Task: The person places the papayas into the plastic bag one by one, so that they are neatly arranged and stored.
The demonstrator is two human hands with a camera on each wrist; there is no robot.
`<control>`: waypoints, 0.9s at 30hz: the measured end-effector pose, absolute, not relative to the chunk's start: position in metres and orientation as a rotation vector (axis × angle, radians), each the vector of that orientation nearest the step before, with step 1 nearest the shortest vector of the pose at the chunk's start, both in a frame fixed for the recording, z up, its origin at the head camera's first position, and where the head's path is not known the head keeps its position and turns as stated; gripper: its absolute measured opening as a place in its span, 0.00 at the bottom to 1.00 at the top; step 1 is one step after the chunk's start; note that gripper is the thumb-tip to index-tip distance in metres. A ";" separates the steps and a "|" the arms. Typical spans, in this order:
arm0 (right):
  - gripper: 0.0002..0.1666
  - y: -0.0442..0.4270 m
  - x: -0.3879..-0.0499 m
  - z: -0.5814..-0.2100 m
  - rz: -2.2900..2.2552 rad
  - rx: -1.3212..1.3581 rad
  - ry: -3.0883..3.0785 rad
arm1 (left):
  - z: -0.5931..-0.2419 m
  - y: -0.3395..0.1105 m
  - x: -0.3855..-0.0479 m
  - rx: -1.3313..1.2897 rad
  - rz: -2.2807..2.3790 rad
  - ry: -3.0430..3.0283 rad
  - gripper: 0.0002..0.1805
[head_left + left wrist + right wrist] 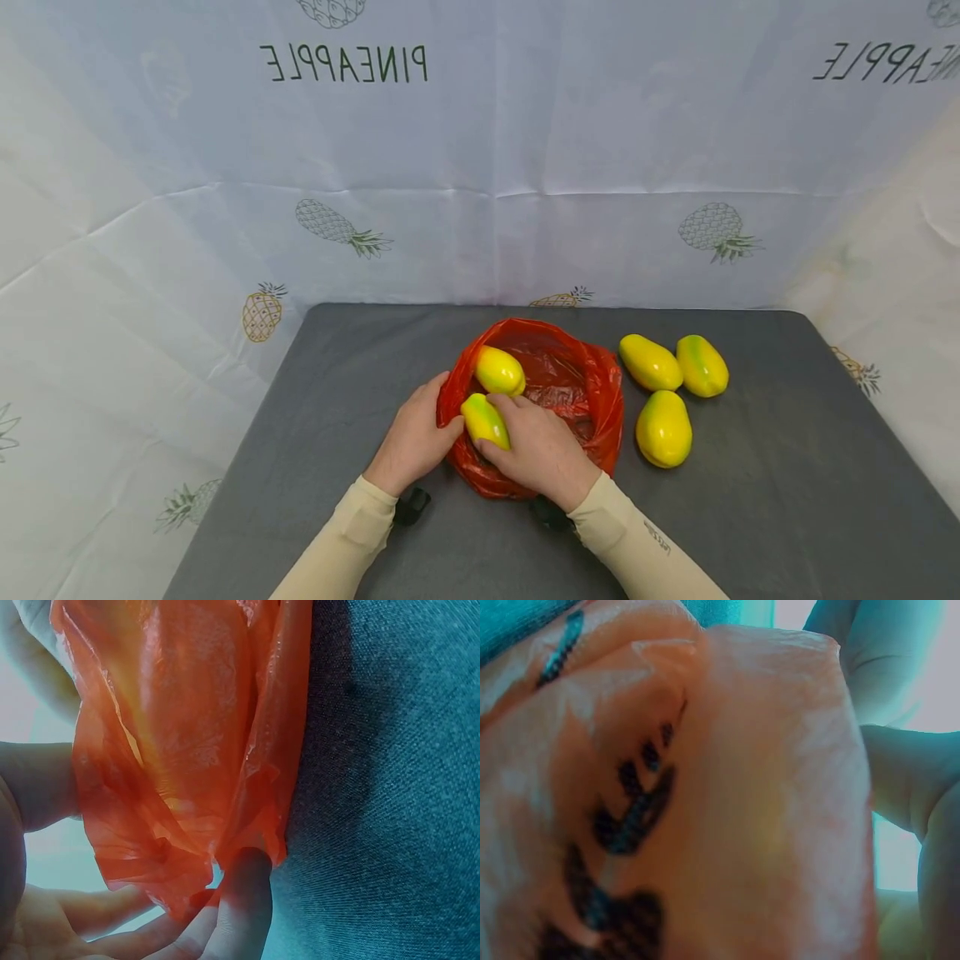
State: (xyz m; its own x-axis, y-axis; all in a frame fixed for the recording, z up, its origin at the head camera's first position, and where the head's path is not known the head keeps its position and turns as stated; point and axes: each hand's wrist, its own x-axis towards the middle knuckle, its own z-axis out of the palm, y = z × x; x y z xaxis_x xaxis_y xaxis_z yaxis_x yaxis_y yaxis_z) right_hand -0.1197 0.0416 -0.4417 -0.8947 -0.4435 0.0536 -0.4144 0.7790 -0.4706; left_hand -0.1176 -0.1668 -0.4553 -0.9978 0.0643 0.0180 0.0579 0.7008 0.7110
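Observation:
A red plastic bag [555, 392] stands with its mouth spread wide. My left hand [416, 437] holds its left rim, thumb over the edge; the left wrist view shows fingers around the bag's red film [195, 712]. Inside the mouth, my right hand [543, 446] grips a yellow papaya with a green streak [483, 421] between thumb and fingers. Another papaya [501, 371] lies in the bag just behind it. In the right wrist view, the bag's side with black print [765, 795] covers most of the hand's work.
To the right of the bag sit three more yellow papayas: one at the back left [649, 362], one at the back right [702, 367] and one nearer me [664, 429]. They rest on a dark grey table [780, 500]. Behind hangs a white pineapple-print cloth [480, 142].

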 end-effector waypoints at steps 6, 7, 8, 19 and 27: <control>0.39 0.046 -0.119 -0.434 -0.737 -0.694 2.921 | -0.456 -0.167 -0.118 0.105 1.213 2.898 0.39; 0.39 0.048 -0.119 -0.432 -0.741 -0.687 2.928 | -0.456 -0.167 -0.118 0.102 1.211 2.899 0.39; 0.39 0.050 -0.118 -0.430 -0.740 -0.676 2.936 | -0.457 -0.167 -0.118 0.097 1.209 2.897 0.39; 0.39 0.097 -0.113 -0.403 -0.755 -0.525 3.027 | -0.459 -0.172 -0.119 0.062 1.199 2.852 0.41; 0.39 0.154 -0.104 -0.397 -0.751 -0.350 3.092 | -0.457 -0.173 -0.122 0.046 1.176 2.827 0.41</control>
